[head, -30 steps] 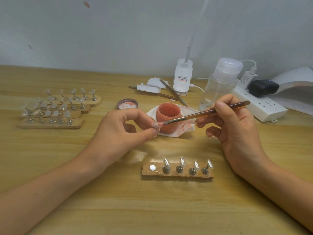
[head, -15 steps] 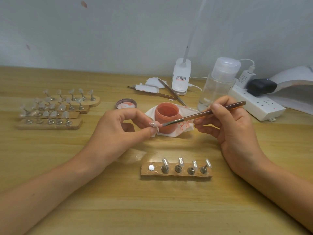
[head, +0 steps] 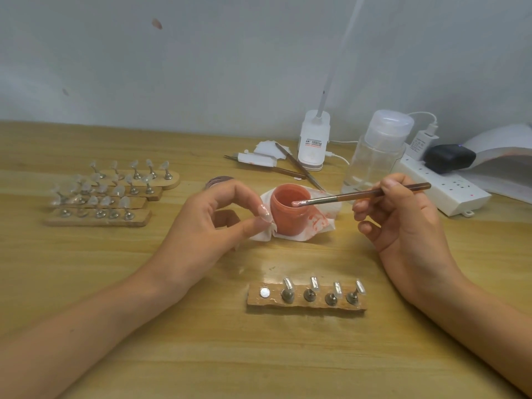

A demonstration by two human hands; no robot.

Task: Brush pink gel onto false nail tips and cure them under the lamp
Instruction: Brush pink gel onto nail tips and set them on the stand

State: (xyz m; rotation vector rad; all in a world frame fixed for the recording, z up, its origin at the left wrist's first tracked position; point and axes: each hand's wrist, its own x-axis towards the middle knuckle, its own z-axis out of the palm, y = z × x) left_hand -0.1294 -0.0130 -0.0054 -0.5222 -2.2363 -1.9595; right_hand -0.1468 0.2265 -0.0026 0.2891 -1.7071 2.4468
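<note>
1. Head view, hands: the left hand (head: 207, 226) is raised off the worktop (head: 259, 355), its forearm coming in from the lower left. Its thumb and forefinger curl into a ring and pinch a nail tip (head: 263, 211). The tip looks glossy and pale pink, though it is too small to say whether a stand is under it.
2. The right hand (head: 403, 226) comes in from the lower right with the palm turned inward. It grips a brush (head: 365, 194) near the rear of the handle, with the lower fingers loosely curled beneath.
3. The brush is slim, with a brown handle and a dark metal ferrule. Its pink-loaded bristles lie at the mouth of the gel pot (head: 289, 208), between the two hands.
4. The gel pot is a small round open jar, coral pink inside and out. It stands on a crumpled white tissue (head: 319, 223) smeared with pink.
5. Nearer the person than both hands lies a rough wooden strip (head: 306, 305). It carries four metal stands with clear tips and one bare silver disc (head: 264, 292).
6. Beyond the left hand, towards the outer side, stacked wooden strips (head: 109, 194) carry many clear tips.
7. Beyond the right hand stand a clear bottle (head: 377, 159) and a white power strip (head: 449, 188). Further out is the white arched curing lamp (head: 501, 156).
</note>
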